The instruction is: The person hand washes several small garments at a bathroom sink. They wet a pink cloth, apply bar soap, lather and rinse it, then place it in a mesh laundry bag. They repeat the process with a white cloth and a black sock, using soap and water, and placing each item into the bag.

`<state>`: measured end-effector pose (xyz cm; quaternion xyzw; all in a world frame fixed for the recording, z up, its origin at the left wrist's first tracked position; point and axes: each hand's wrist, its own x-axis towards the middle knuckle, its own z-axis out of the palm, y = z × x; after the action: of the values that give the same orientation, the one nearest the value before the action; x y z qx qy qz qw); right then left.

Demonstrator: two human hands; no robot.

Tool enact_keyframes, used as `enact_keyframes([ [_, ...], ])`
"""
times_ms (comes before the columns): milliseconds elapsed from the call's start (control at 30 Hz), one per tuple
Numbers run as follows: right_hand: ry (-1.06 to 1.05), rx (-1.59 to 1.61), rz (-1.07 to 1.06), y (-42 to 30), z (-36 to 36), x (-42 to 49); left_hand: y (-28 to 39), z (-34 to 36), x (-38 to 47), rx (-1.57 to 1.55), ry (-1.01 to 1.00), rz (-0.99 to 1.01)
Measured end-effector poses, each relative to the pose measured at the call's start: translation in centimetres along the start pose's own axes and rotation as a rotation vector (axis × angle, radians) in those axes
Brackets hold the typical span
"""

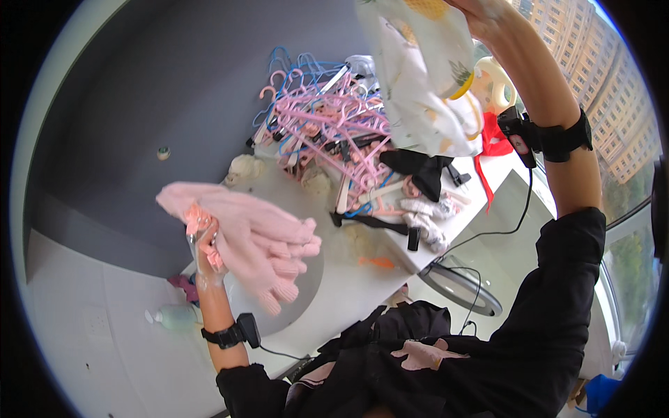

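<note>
My left hand grips the end of a pink clip hanger and pale pink knitted gloves, whose fingers point down to the right over the round washbasin. My right hand is raised at the top edge, partly cut off, beside a white cloth item with a pineapple print. Its fingers are mostly hidden, so its grip cannot be made out. Below the cloth lies a large tangled pile of pink, blue and white hangers on the white countertop.
White socks, a black cloth and a red cloth lie around the pile. A cream jug stands by the window. The washbasin is under the gloves; a pump bottle is at left. A round-framed mirror and cables are near my body.
</note>
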<state>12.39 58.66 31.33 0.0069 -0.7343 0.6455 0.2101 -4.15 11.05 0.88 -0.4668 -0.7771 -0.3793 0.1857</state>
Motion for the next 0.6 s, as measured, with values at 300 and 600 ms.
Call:
enact_keyframes([
  [300,0.054,0.257,-0.161,1.7,15.2,-6.2,9.1,-4.8,-0.4,-0.885,-0.046,-0.488],
  [600,0.067,0.337,-0.308,7.4,26.2,-9.1,11.7,-7.4,-3.7,-1.255,-0.469,-0.039],
])
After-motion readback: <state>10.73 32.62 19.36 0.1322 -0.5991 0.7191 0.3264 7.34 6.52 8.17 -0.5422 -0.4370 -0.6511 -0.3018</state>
